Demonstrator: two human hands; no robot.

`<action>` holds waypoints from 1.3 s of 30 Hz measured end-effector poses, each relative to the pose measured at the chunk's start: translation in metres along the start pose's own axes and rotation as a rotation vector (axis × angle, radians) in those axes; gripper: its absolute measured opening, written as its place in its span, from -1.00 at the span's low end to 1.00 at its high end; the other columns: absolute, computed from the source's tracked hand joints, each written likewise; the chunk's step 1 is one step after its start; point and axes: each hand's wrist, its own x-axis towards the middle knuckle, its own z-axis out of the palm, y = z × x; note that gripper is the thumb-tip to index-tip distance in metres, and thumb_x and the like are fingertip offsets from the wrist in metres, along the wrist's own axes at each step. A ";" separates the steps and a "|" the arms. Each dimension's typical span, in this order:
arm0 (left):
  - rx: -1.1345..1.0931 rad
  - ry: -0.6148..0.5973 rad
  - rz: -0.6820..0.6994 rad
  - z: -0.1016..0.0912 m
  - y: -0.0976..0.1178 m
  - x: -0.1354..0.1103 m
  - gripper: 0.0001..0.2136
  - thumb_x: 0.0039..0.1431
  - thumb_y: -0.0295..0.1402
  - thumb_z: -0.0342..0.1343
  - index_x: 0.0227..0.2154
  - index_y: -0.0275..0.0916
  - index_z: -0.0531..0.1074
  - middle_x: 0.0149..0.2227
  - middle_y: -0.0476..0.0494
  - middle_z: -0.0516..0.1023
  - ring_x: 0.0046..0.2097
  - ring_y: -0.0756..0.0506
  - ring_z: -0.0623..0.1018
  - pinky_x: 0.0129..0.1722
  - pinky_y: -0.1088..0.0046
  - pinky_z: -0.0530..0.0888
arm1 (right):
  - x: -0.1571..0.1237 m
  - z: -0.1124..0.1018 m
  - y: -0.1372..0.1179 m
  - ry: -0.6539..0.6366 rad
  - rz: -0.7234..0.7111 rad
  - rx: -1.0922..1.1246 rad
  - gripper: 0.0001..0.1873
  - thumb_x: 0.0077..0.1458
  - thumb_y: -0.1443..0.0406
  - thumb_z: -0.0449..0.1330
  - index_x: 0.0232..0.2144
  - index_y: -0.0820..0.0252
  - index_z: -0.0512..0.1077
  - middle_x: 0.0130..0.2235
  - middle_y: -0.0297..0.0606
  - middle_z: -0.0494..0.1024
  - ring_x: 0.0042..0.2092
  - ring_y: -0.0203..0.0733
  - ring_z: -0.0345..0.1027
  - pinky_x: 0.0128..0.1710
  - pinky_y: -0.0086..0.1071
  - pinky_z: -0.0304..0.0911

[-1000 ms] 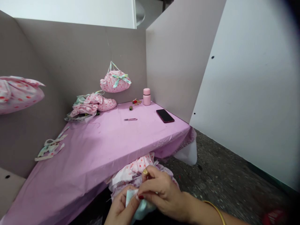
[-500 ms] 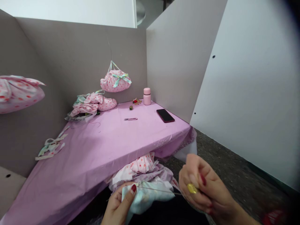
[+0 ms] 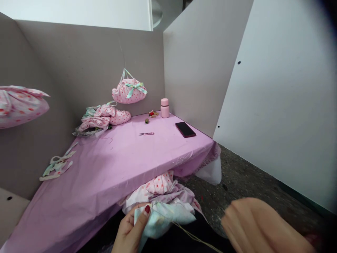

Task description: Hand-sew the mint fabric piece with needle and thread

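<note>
My left hand point(image 3: 130, 225) grips a pale blue-green cloth point(image 3: 162, 218) at the bottom of the view, with its red-nailed thumb on top. A thin thread point(image 3: 195, 237) runs from that cloth down and to the right. My right hand point(image 3: 260, 228) is a motion-blurred shape at the lower right, well apart from the cloth. Its fingers are too blurred to show, and the thread's end is hidden. Pink polka-dot fabric point(image 3: 160, 184) lies bunched just beyond the cloth, in front of the table edge.
A pink-covered table point(image 3: 105, 168) holds a black phone point(image 3: 185, 129), pink flask point(image 3: 164, 108), small scissors point(image 3: 146, 134) and a pile of pink bundles point(image 3: 102, 117). Ribbons point(image 3: 56, 166) lie at its left. A tied pink bundle point(image 3: 129, 91) hangs on the grey partition point(image 3: 79, 59).
My right hand has moved away from the cloth, down and to the right, and the thread now stretches out from the cloth. My left hand has stayed almost still.
</note>
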 end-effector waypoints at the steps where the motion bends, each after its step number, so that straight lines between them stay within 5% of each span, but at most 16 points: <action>1: 0.000 0.000 0.001 0.000 0.000 0.000 -0.77 -0.04 -0.20 0.27 -0.39 -0.27 0.56 -0.52 -0.05 0.54 -0.47 -0.05 0.43 -0.43 0.50 0.37 | 0.005 0.003 -0.002 0.001 -0.004 -0.032 -0.57 0.17 0.01 0.03 -0.44 0.21 0.47 -0.62 -0.38 0.38 -0.59 -0.41 0.25 -0.61 -0.60 0.11; 12: -0.038 -0.071 0.021 0.000 0.001 -0.002 -0.80 -0.08 -0.22 0.31 -0.41 -0.22 0.60 -0.54 -0.06 0.55 -0.45 -0.05 0.44 -0.41 0.52 0.39 | 0.038 0.040 -0.001 0.003 -0.178 -0.397 -0.79 0.17 0.41 0.06 -0.36 0.26 0.51 -0.45 -0.33 0.52 -0.43 -0.36 0.32 -0.39 -0.55 0.16; 39: 0.001 -0.063 0.007 0.002 0.005 -0.005 -0.76 -0.11 -0.19 0.32 -0.41 -0.26 0.61 -0.54 -0.10 0.57 -0.46 -0.07 0.45 -0.40 0.49 0.40 | 0.036 0.036 0.002 0.013 -0.078 -0.444 -0.82 0.14 0.37 0.09 -0.37 0.24 0.50 -0.48 -0.35 0.49 -0.46 -0.35 0.27 -0.41 -0.51 0.12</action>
